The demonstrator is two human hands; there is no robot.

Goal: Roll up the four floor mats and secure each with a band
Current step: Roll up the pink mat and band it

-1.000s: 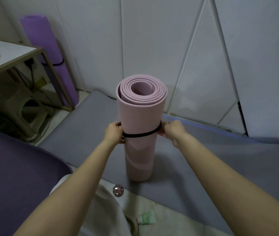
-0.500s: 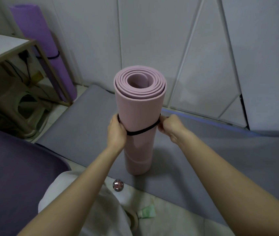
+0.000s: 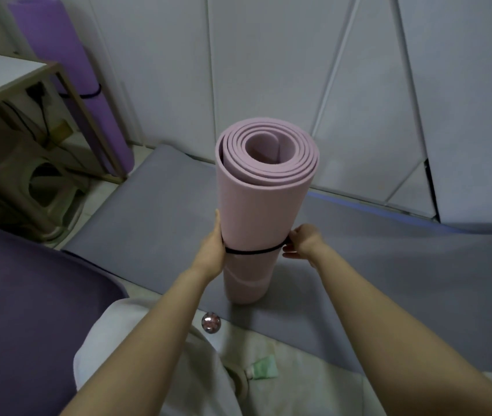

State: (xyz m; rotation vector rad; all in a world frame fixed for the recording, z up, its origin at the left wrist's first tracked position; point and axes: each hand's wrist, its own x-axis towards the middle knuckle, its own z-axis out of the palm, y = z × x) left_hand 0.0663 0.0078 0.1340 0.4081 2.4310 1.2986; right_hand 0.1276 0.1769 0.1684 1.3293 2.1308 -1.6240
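On the grey mat [image 3: 154,223], a pink roll [image 3: 264,211] is gripped upright by the left hand [image 3: 210,250]; its black band [image 3: 250,251] is pinched by the right hand [image 3: 302,243].

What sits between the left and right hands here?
The upright pink rolled mat, black band round it, stands between left hand and right hand; head view.

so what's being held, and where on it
Left hand grips the rolled pink foam mat low on its left side; right hand pinches the black elastic band at the mat's right edge.
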